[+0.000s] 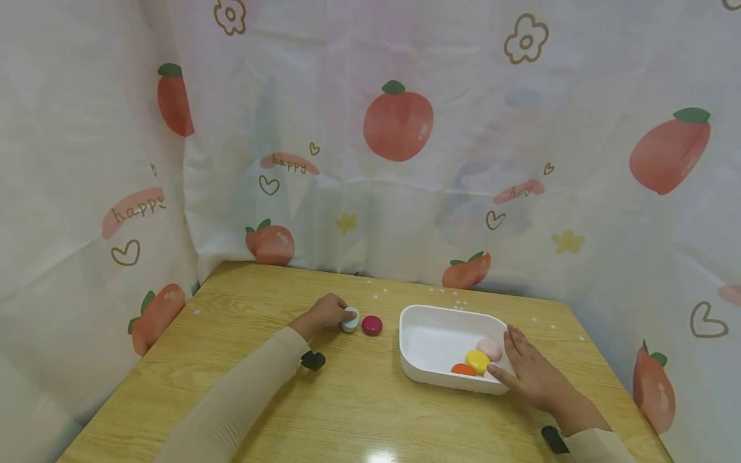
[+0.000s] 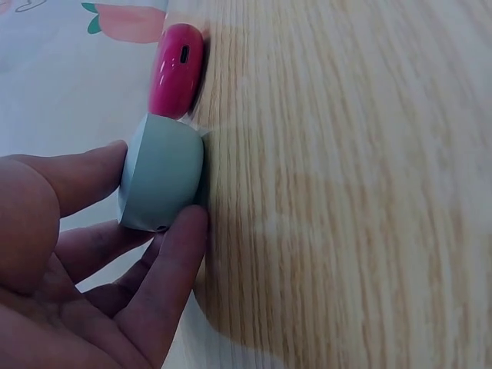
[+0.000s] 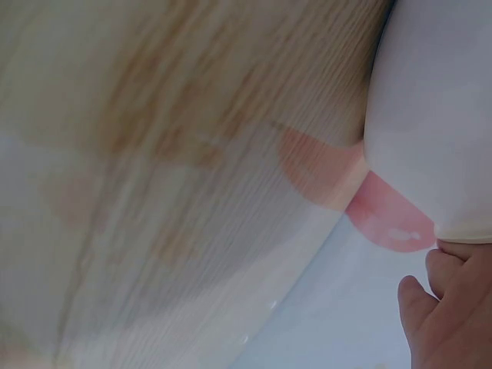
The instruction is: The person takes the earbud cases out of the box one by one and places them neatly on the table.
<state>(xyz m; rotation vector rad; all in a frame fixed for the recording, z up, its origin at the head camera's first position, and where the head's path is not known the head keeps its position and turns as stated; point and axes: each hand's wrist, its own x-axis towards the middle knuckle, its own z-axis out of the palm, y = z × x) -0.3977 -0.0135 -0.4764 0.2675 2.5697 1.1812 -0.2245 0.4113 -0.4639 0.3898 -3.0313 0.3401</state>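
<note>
My left hand (image 1: 329, 312) pinches a pale green round puck (image 1: 350, 319) between thumb and fingers, close to the tabletop. In the left wrist view this puck (image 2: 163, 173) has a flat face and a domed side. Right beside it lies a glossy magenta puck (image 1: 372, 325), whose edge shows a small dark slot. My right hand (image 1: 529, 373) rests against the right end of a white tray (image 1: 428, 379), its fingers extended and its thumb at the front rim. Inside the tray are a yellow puck (image 1: 477, 362), a pale pink puck (image 1: 489, 349) and an orange puck (image 1: 463, 370), partly hidden by the front wall.
The wooden table (image 1: 347, 418) carries small white specks along its back. A white curtain (image 1: 347, 193) printed with fruit hangs behind and at both sides. Dark straps (image 1: 313, 361) show at both wrists.
</note>
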